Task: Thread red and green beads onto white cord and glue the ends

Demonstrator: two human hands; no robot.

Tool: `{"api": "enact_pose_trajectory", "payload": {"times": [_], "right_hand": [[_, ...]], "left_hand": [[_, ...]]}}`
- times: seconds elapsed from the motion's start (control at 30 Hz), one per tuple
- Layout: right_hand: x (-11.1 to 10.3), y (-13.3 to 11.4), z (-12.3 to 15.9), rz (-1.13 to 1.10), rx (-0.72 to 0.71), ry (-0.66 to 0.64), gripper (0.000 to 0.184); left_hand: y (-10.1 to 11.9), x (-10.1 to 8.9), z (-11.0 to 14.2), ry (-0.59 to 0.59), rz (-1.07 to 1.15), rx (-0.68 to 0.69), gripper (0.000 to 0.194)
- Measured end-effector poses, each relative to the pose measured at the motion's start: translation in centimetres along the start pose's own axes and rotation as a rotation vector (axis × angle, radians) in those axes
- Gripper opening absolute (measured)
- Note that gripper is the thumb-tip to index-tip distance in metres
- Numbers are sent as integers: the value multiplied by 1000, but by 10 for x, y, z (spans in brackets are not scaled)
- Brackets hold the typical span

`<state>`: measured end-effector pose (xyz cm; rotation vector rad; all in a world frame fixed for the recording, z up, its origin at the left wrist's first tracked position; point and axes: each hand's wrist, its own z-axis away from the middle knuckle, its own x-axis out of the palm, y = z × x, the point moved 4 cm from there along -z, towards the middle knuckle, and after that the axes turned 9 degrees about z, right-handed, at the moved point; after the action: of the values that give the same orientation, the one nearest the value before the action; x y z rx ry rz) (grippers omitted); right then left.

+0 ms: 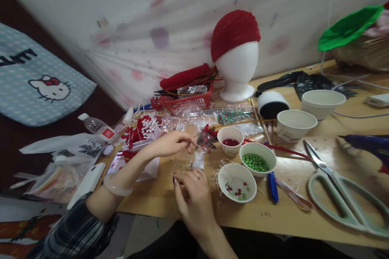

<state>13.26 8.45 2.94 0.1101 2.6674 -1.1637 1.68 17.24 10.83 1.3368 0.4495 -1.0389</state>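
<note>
My left hand reaches across above the table, its fingers bent together at the tips. Whatever may be between those fingertips is too small to make out. Lower down, my right hand has its thumb and forefinger pinched on a thin clear thread, which loops up between the hands. Right beside it stands a white paper bowl with strings and several red and green beads in it. Behind that are a bowl of green beads and a smaller cup of red beads. A small clear packet lies just beyond my right hand.
Large scissors and a blue pen lie to the right. Two more paper bowls stand behind. A foam head with a red cap and a red basket are at the back. A plastic bottle is left.
</note>
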Motion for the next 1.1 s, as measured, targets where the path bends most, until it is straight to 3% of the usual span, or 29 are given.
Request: {"api": "enact_pose_trajectory", "payload": {"times": [0.23, 0.43, 0.77, 0.93, 1.1], "right_hand": [[4, 4, 2, 8, 78, -52, 20], [6, 4, 2, -6, 68, -83, 19], [7, 5, 1, -29, 81, -102, 19], [6, 4, 1, -38, 100, -99, 19], [7, 4, 1, -51, 113, -95, 20]], "left_hand": [[-4, 20, -27, -122, -180, 36, 8], [-5, 32, -27, -128, -301, 67, 13], [-13, 33, -29, -117, -358, 53, 6], [-9, 25, -28, -54, -277, 64, 14], [-7, 14, -25, 121, -213, 81, 15]]}}
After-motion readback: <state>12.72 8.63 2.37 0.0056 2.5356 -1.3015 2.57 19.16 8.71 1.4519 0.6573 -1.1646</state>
